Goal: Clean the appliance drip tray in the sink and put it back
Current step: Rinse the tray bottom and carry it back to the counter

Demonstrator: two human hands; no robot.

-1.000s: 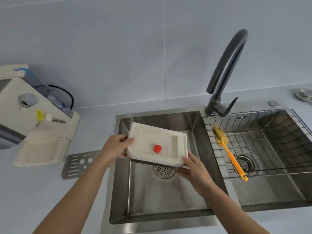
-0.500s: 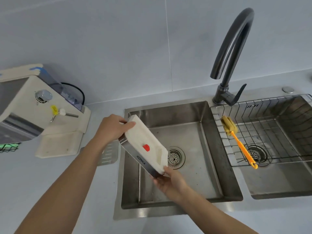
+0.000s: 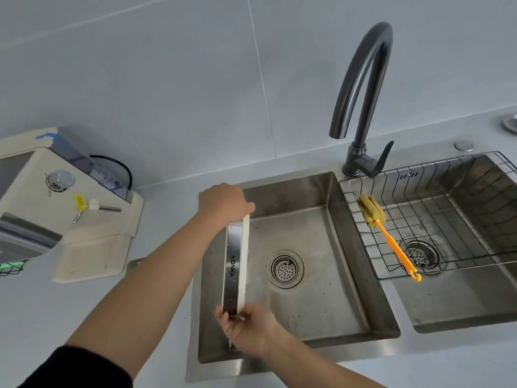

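Observation:
The white drip tray (image 3: pixel 234 264) with its steel front strip is turned on edge over the left side of the left sink basin (image 3: pixel 321 298). My left hand (image 3: pixel 223 204) grips its far end from above. My right hand (image 3: pixel 247 329) holds its near end from below. The tray's open side faces right, toward the drain (image 3: pixel 284 269), and its inside is hidden. The cream appliance (image 3: pixel 47 197) stands on the counter at the left, its bare base ledge (image 3: pixel 92 253) sticking out in front.
A dark curved tap (image 3: pixel 361 107) rises behind the divider between the basins. A wire rack (image 3: pixel 436 219) sits in the right basin with a yellow sponge brush (image 3: pixel 389 233) with an orange handle lying on it. A perforated metal grille (image 3: pixel 134 263) peeks out beside the appliance.
The tray was turned from flat with its red float showing to standing on edge, its opening facing right. Both hands kept hold of its ends and shifted left in the basin.

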